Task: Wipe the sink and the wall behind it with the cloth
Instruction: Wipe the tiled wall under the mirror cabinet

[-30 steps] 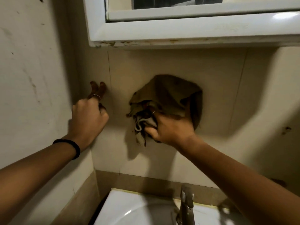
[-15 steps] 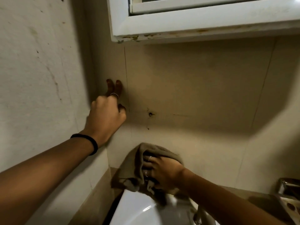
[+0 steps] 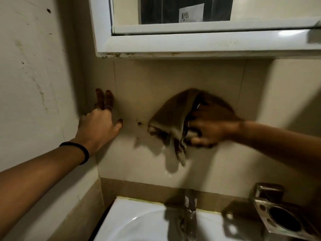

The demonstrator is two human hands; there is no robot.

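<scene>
My right hand (image 3: 208, 129) presses a crumpled olive-brown cloth (image 3: 172, 122) flat against the beige tiled wall (image 3: 173, 79) above the sink; a loose end of the cloth hangs down. My left hand (image 3: 100, 122) rests open on the same wall near the left corner, fingers spread and pointing up, a ring on one finger and a black band on the wrist. The white sink (image 3: 132, 221) lies at the bottom of the view, its chrome tap (image 3: 191, 211) in the middle.
A white-framed mirror cabinet (image 3: 199, 42) juts out just above the wiped area. A small dark hole (image 3: 139, 124) marks the wall between my hands. A metal holder (image 3: 281, 218) is fixed at the lower right. A stained side wall (image 3: 34, 75) closes the left.
My right hand has swept the cloth from the sink's back edge up and to the right on the wall. The left hand stays braced in the corner.
</scene>
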